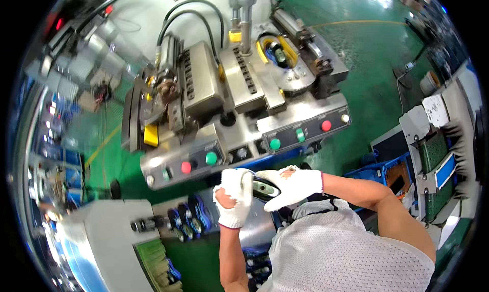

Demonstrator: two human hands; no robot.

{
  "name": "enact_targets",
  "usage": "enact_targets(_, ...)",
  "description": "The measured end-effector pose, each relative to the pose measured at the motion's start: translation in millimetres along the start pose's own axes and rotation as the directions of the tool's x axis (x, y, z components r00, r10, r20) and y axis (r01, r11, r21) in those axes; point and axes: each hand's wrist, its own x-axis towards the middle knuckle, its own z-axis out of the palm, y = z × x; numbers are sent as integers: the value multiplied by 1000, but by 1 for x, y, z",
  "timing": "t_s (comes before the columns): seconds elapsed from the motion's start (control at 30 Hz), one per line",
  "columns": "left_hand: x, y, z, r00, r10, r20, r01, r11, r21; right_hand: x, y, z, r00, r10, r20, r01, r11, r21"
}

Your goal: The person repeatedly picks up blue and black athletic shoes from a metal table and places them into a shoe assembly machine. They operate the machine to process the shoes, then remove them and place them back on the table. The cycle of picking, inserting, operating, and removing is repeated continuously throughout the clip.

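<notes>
Left hand (237,191) and right hand (295,188), in torn white gloves, clasped a dark-rimmed oval piece (265,189) between them, its edges partly hidden. Metal machinery (245,83) stood beyond; blue-and-black objects (190,218), left of the hands, were too small to identify.

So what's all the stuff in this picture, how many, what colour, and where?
Metal machine: one, silver, upper middle
Hoses: two, black, arching over the machine
Round buttons: two red, two green, two whitish, front panels
Yellow block: one, yellow, machine's left side
Lined-up parts: at least three, blue and black, lower left
Crate: one, blue, right
Bucket-shaped container: one, pale, upper right
Floor: one, green, around the machine
Held part: one, dark with pale middle, lower centre
Left hand: one, white torn glove, held part's left side
Right hand: one, white torn glove, held part's right side
</notes>
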Motion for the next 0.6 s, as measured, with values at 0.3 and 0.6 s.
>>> enact_targets(0.3, 215, 93, 118, 942, 235, 240, -198, 966, -167, -51, 113, -118, 841, 415, -346, -189, 826, 532)
enact_targets(0.6, 388, -14, 329, 839, -522, 155, 538, 838, -92, -164, 188, -103, 705, 563, -431, 389, 202, 899)
